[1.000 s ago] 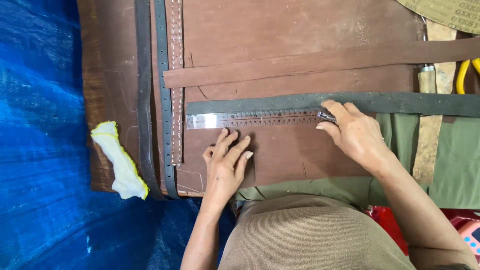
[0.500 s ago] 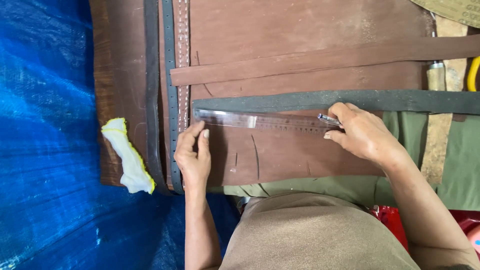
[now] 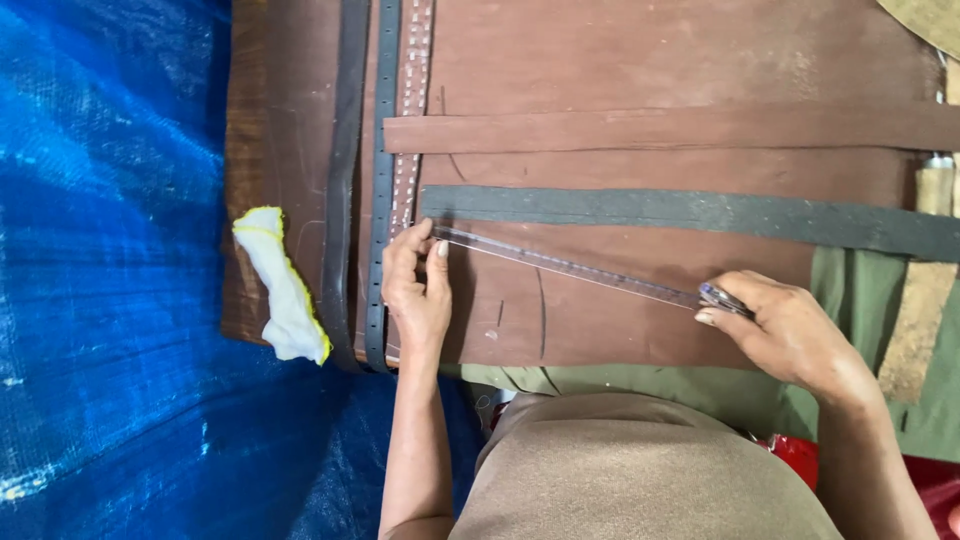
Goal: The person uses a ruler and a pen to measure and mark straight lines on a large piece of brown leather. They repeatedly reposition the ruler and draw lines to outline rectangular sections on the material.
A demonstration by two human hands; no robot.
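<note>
Left hand pinches the near end of a clear ruler lying slantwise on the brown board. Right hand grips a small tool at the ruler's far end, just below the dark strap.

I log a blue tarp filling the left side of the view, wrinkled and running under the near edge of the brown board. A white cloth with yellow trim lies crumpled at the board's left edge, partly on the tarp. I note two dark straps running lengthwise down the board's left part, and just beside them a brown stitched strap. A brown strip lies crosswise; below it, apart, a dark grey strip. Olive fabric shows at right. A red object sits low right, mostly hidden.
</note>
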